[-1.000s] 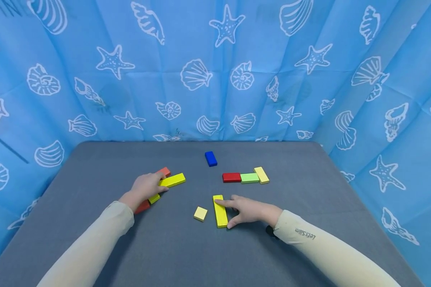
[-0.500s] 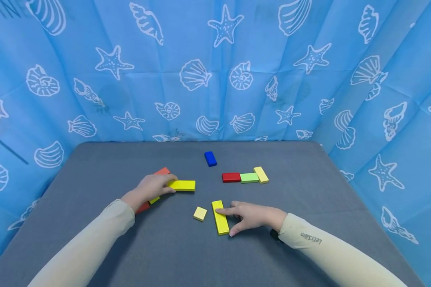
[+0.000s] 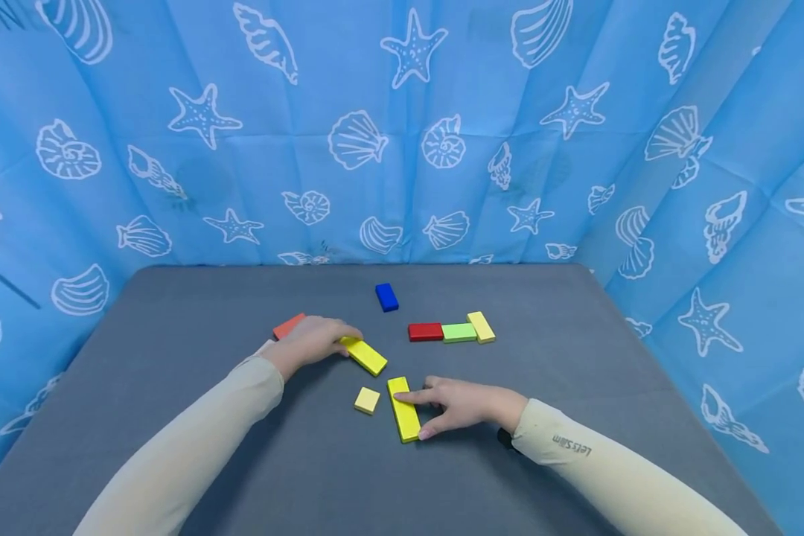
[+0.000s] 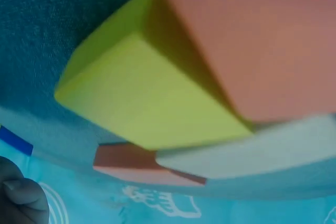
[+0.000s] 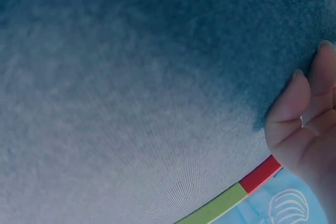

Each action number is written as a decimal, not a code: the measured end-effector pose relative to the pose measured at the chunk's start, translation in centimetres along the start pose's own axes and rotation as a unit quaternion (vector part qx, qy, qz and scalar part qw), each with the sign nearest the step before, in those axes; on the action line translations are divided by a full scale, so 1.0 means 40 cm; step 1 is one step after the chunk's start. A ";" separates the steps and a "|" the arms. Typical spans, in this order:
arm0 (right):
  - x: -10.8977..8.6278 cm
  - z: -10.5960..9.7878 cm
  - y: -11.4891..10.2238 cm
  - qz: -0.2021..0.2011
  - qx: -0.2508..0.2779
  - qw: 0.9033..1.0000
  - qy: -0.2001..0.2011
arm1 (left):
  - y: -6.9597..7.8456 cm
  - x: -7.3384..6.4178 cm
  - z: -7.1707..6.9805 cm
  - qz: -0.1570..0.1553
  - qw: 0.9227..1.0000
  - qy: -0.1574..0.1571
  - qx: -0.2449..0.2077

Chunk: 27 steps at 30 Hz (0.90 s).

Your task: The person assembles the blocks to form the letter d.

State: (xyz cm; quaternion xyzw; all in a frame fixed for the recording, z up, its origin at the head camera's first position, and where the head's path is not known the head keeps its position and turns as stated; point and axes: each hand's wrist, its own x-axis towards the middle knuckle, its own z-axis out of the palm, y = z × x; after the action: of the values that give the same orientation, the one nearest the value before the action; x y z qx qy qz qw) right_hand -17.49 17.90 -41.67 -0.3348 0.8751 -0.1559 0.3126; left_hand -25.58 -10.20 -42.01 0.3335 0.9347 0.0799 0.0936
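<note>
In the head view my left hand (image 3: 315,342) pinches the near-left end of a long yellow block (image 3: 367,357). My right hand (image 3: 458,403) has its index finger on top of another long yellow block (image 3: 403,411), and its thumb touches that block's near right edge. Between the two lies a small pale yellow square block (image 3: 366,400). Behind the left hand sits an orange block (image 3: 289,326). In the left wrist view, another yellow block (image 4: 147,93) and a close salmon-coloured block (image 4: 262,45) stand by the wrist; the left arm hides them in the head view.
A red block (image 3: 425,332), a light green block (image 3: 458,333) and a pale yellow block (image 3: 481,327) form a row beyond the right hand. Farther back lies a blue block (image 3: 387,297). A blue shell-print curtain (image 3: 402,186) stands behind the grey table (image 3: 522,476).
My left hand has moved right with its yellow block, which has swung clockwise. The right hand has slid its yellow block a little towards me. The view has shifted slightly.
</note>
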 end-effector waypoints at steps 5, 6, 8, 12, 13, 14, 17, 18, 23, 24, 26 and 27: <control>0.001 0.009 -0.006 0.004 0.005 1.000 0.015 | 0.016 0.024 0.020 -0.008 0.999 0.002 0.037; 0.002 0.012 -0.008 0.004 0.007 1.000 0.020 | 0.020 0.027 0.024 -0.011 0.999 0.003 0.039; 0.002 0.016 -0.011 0.005 0.010 0.999 0.031 | 0.030 0.030 0.031 -0.012 0.999 0.005 0.042; 0.002 0.023 -0.018 0.005 0.014 0.999 0.047 | 0.050 0.031 0.041 -0.009 1.000 -0.002 0.029; 0.002 0.024 -0.020 0.005 0.012 0.999 0.050 | 0.055 0.030 0.043 -0.008 1.000 -0.006 0.027; 0.001 0.026 -0.022 0.005 0.010 0.999 0.053 | 0.061 0.030 0.045 -0.009 1.000 -0.008 0.024; 0.001 0.028 -0.026 0.004 0.006 0.998 0.059 | 0.075 0.029 0.050 -0.024 1.000 -0.009 0.018; 0.001 0.028 -0.027 0.005 0.004 0.998 0.061 | 0.079 0.029 0.051 -0.032 0.999 -0.008 0.015; 0.001 0.029 -0.030 0.015 0.005 0.998 0.062 | 0.104 0.035 0.052 -0.056 0.998 -0.015 -0.026; 0.001 0.029 -0.031 0.018 0.006 0.998 0.061 | 0.109 0.037 0.052 -0.053 0.998 -0.018 -0.031; 0.000 0.030 -0.033 0.024 0.006 0.998 0.059 | 0.120 0.041 0.051 -0.046 0.998 -0.026 -0.031; 0.000 0.032 -0.034 0.026 0.006 0.998 0.059 | 0.125 0.043 0.051 -0.042 0.998 -0.030 -0.026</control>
State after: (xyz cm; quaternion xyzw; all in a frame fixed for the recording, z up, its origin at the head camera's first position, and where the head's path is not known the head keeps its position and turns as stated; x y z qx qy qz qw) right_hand -16.00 16.83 -41.98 -0.3005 0.8996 -0.1722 0.2660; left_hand -23.39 -5.11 -43.14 0.2932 0.9424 0.0897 0.1333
